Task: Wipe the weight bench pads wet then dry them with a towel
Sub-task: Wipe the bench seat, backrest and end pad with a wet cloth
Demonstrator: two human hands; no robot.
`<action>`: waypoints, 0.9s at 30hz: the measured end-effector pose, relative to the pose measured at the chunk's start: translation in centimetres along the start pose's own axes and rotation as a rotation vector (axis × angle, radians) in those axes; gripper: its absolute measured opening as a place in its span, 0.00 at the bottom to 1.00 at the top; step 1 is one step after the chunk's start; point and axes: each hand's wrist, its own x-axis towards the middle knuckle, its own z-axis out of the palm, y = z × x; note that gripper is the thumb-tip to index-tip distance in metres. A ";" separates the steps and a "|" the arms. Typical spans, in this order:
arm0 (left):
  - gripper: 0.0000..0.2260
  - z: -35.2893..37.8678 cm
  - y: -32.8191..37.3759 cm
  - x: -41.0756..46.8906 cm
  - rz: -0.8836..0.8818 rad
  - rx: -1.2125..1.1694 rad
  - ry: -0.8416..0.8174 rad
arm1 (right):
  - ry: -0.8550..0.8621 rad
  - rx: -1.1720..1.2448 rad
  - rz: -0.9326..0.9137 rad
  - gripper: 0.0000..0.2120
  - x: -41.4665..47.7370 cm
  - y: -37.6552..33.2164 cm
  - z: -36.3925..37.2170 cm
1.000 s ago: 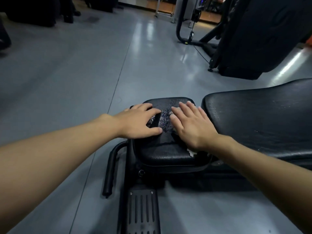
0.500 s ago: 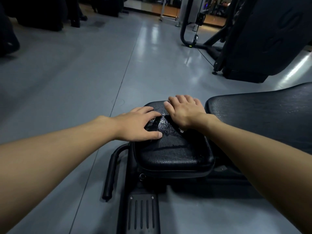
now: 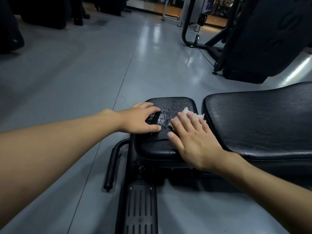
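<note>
Long black textured vinyl back pad [image 3: 256, 122]: just right of the small black square vinyl seat pad [image 3: 172, 105], across a narrow gap. On the seat pad's left side, left hand [image 3: 140, 119] open, empty, apparently bracing. On its right half, right hand [image 3: 195, 142] flat, fingers straight, pressing a crumpled white cloth [image 3: 190, 113] for even wiping pressure.
</note>
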 end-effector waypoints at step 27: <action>0.38 0.5 -3.5 -2.3 0.024 -0.018 -0.046 | -0.209 -0.048 0.097 0.20 15.1 0.2 0.9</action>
